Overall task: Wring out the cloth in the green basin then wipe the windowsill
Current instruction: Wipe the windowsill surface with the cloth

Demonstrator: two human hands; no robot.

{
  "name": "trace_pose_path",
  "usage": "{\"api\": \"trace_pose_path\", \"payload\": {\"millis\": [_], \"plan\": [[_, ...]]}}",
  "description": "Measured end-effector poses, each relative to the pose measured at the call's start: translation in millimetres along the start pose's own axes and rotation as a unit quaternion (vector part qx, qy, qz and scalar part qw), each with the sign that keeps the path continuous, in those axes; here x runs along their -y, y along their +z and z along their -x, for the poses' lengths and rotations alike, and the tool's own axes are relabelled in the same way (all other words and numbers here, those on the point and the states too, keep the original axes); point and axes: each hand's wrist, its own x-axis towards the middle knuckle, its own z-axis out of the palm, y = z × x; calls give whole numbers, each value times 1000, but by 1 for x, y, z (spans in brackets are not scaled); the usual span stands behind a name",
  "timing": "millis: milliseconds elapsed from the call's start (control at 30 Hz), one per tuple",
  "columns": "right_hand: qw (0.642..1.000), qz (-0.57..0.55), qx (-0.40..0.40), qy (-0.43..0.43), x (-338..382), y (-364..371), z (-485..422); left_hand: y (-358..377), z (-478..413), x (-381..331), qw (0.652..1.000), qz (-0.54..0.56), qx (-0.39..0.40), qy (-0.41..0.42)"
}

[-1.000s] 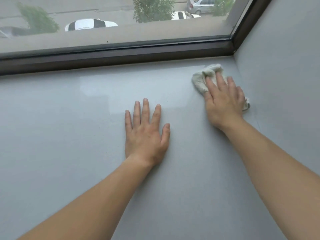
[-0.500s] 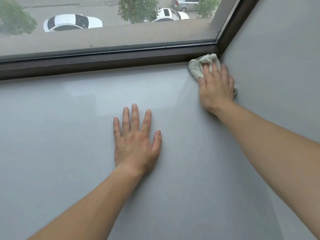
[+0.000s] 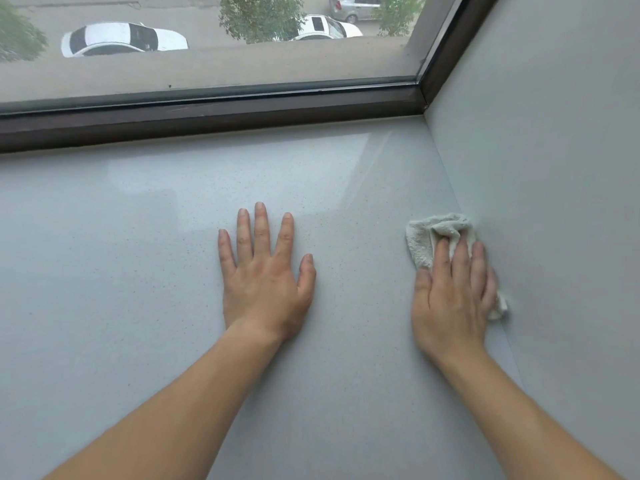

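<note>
Your flat right hand (image 3: 450, 299) presses the crumpled white cloth (image 3: 427, 237) onto the pale grey windowsill (image 3: 138, 271) — seemingly touching the wall (image 3: 554, 168); left hand (image 3: 263, 282) spread.

Windowsill (image 3: 138, 271) bears cloth (image 3: 424, 237) (crumpled), left hand (image 3: 265, 285).

Only one view exists, a wide-angle camera worn at head height. It faces forward and steeply down onto the windowsill (image 3: 121, 271), close enough that the left forearm (image 3: 166, 417) and the right forearm (image 3: 526, 420) run in from the bottom edge at arm's reach. The dark window frame (image 3: 207, 116) crosses the upper third of the picture, rising slightly toward the right, with a street (image 3: 194, 12) seen from well above along the top edge, while the side wall (image 3: 554, 168) fills the right side.
</note>
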Motion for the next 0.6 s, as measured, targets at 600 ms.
{"api": "trace_pose_path", "payload": {"millis": [600], "plan": [[995, -28, 3, -100, -34, -5, 7, 0, -3, 1, 1000, 7, -4, -1]]}}
